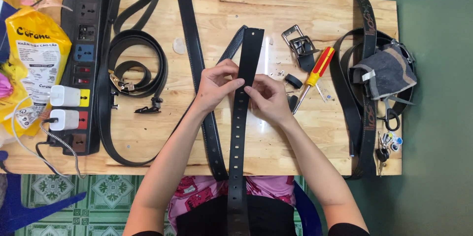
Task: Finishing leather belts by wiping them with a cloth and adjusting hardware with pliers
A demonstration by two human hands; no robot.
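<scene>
Punched belt point(244, 98) runs down the middle of the surface point(315, 14), power strip point(81, 68) far left, screwdriver point(315, 75) and buckle point(299, 43) just right.

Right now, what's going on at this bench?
A person holds a black punched belt strap with both hands: left hand and right hand pinch it from either side. It runs down the wooden table toward their lap. A red-and-yellow screwdriver and metal buckle lie to the right.

bright, sharp, glare on tabletop point(268, 53)
</scene>
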